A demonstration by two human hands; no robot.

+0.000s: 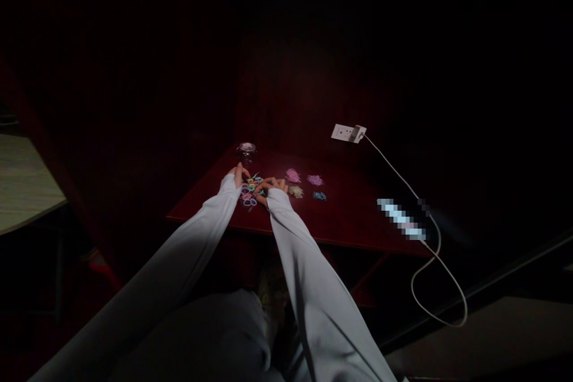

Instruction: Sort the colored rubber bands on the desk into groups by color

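A mixed pile of small coloured loops that look like hair ties (249, 194) lies near the front of the dark red table. My left hand (240, 175) rests at the pile's left edge, its thumb and fingers apart. Over the right side of the pile, my right hand (273, 184) bends its fingers down; what is between the fingertips is too small to make out. Sorted by colour, a pink heap (292, 175), a purple heap (316, 180), a beige heap (296, 191) and a teal-blue heap (319, 196) lie right of my hands.
A clear round jar (246, 151) stands behind my left hand. On the table's (349, 221) right, a blurred bright device (400, 219) connects to a white cable (394, 167). The cable runs from a wall socket (344, 133) and loops past the edge. A pale tabletop (27, 179) is at far left.
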